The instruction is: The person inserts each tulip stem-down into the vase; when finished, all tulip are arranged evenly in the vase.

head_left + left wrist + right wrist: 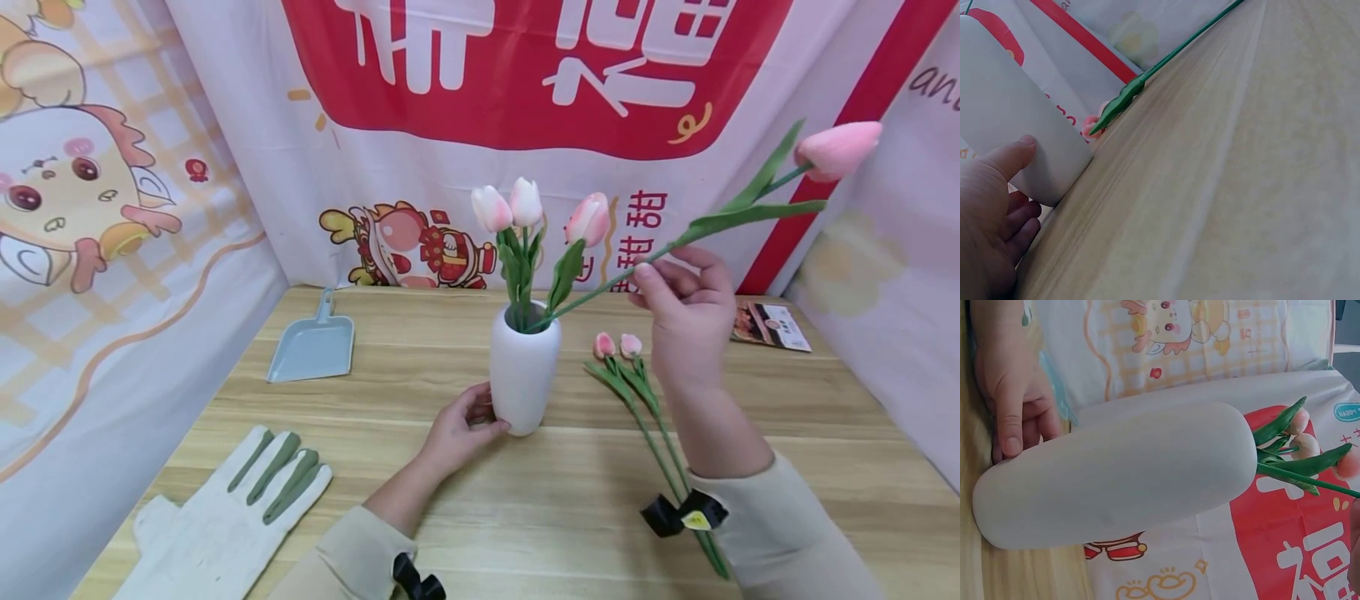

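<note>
A white vase (525, 379) stands upright on the wooden table with three pale pink tulips (588, 220) in it. Low on its left side, my left hand (459, 429) holds the vase, the thumb across its front and the fingers around the back, as the left wrist view also shows. My right hand (692, 321) pinches the green stem of a pink tulip (838, 152) between thumb and fingers. That tulip slants up to the right, its stem's lower end at the vase's mouth. In the right wrist view, the right hand is mostly out of frame.
Two more pink tulips (617, 382) lie on the table right of the vase, partly beneath the right forearm. A light blue dustpan (313, 348) lies at the back left, a white and green glove (225, 517) at the front left. A printed card (772, 325) lies back right.
</note>
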Tool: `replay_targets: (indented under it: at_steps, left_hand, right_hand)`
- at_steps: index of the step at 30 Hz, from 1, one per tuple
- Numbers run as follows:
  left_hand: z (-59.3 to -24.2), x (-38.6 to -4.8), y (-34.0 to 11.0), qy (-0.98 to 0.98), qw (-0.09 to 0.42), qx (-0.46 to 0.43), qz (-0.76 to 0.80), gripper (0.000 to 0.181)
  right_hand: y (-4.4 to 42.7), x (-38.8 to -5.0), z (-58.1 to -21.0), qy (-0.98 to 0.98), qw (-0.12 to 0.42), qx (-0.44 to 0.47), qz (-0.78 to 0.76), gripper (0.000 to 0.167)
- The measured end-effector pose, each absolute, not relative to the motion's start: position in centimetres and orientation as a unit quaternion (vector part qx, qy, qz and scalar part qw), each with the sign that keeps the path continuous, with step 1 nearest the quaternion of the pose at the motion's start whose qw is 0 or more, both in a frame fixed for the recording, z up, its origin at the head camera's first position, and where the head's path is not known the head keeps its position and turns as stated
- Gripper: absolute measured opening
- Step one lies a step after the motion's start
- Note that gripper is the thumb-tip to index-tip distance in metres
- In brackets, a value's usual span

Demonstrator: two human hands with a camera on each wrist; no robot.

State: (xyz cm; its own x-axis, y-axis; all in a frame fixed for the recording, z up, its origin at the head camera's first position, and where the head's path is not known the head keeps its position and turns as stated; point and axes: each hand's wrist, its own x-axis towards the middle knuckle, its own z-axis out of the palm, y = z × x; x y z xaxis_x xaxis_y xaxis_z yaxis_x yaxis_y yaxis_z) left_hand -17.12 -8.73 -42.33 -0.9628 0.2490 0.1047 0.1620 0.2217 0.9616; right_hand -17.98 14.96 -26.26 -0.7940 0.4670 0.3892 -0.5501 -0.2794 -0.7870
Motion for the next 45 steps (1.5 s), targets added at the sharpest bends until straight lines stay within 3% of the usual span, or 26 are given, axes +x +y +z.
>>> replay_targets:
  at_steps: [10, 45]
  left_hand:
    - [-45.8, -18.9, -8.9, 0.782, 0.027, 0.129, 0.609, 0.058]
    - [-45.7, -18.9, -9.0, 0.779, 0.034, 0.128, 0.613, 0.058]
  right_hand:
    - [14.0, -18.7, -27.0, -0.573, 0.294, 0.118, 0.756, 0.029]
    - [11.7, -19.4, -30.5, -0.731, 0.214, 0.091, 0.642, 0.025]
